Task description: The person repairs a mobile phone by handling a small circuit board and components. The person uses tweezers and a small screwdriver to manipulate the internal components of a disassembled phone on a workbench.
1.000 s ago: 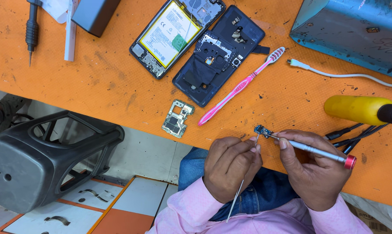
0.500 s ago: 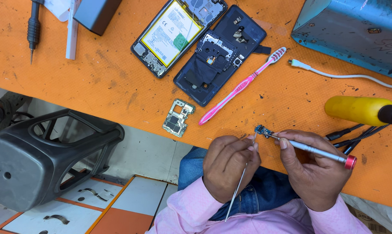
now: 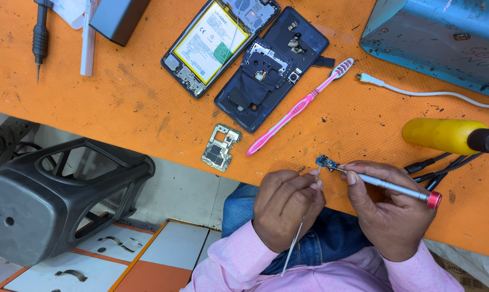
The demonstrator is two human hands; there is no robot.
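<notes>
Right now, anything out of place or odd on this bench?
Circuit board lies loose at the orange mat's front edge, a corner seemingly overhanging. Opened phone and back cover lie askew, overlapping. Nothing spilled.

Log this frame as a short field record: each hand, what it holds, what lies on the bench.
left hand: pinches a thin wire, its tip at the small blue board
right hand: holds a slim silver tool with a red cap, tip at the same board
bench: orange mat
near hands: green circuit board, pink toothbrush
farther: opened phone with battery, dark back cover
right side: yellow-handled tool, blue metal box
</notes>
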